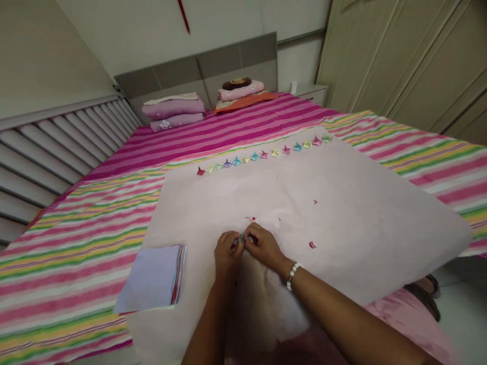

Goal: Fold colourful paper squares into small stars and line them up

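Observation:
Both hands meet over a large pale sheet [228, 195] spread on the bed. Between their fingertips is a small folded piece of blue paper [242, 238], mostly hidden. My left hand [229, 248] pinches it from the left with curled fingers. From the right, my right hand [264, 246] pinches the same piece; a white bead bracelet circles that wrist. Just beyond the fingers lies a small red-tipped item [251, 218], too small to name. A stack of coloured square paper [150, 279], lilac on top, lies left of my left hand.
A row of small folded paper pieces [254, 156] in several colours runs along the sheet's far edge. Small red marks or scraps [312, 245] dot the right side. Folded bedding [175, 110] sits by the headboard [213, 66]; a slatted rail [57, 147] stands at left.

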Demonstrator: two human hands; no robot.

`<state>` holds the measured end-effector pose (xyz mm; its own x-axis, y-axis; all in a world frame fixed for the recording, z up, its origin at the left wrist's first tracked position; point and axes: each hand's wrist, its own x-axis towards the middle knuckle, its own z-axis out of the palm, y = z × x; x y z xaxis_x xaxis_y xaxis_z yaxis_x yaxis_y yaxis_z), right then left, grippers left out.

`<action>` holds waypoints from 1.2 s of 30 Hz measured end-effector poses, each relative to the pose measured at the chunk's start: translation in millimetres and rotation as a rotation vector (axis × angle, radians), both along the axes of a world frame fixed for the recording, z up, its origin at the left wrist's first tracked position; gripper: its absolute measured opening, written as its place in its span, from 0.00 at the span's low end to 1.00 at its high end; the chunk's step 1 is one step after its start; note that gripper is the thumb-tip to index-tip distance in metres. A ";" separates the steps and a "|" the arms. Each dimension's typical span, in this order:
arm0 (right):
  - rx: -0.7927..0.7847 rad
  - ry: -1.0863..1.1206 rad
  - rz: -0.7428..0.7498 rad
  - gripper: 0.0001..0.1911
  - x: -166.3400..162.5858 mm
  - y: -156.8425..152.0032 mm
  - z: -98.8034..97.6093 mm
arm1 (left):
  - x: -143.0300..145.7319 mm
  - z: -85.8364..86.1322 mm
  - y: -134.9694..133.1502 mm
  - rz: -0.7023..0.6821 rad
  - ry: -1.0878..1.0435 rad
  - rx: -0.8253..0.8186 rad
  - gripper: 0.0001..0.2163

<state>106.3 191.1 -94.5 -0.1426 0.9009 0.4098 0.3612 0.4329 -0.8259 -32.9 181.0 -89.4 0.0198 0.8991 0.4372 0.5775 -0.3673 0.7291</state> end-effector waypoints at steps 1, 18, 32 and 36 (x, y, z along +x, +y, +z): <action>-0.005 0.000 0.000 0.07 -0.1 0.2 -0.3 | -0.1 -0.4 0.0 -0.003 0.005 0.004 0.05; -0.011 0.019 0.009 0.06 -0.7 -0.1 -2.5 | 1.1 -7.2 2.5 0.009 0.029 0.087 0.05; 0.023 0.056 0.013 0.08 0.3 0.1 -2.6 | 1.2 -9.8 1.5 -0.018 0.080 0.101 0.05; 0.016 0.065 0.013 0.08 0.2 -0.6 -1.6 | 1.8 -9.5 0.5 0.000 0.076 0.093 0.05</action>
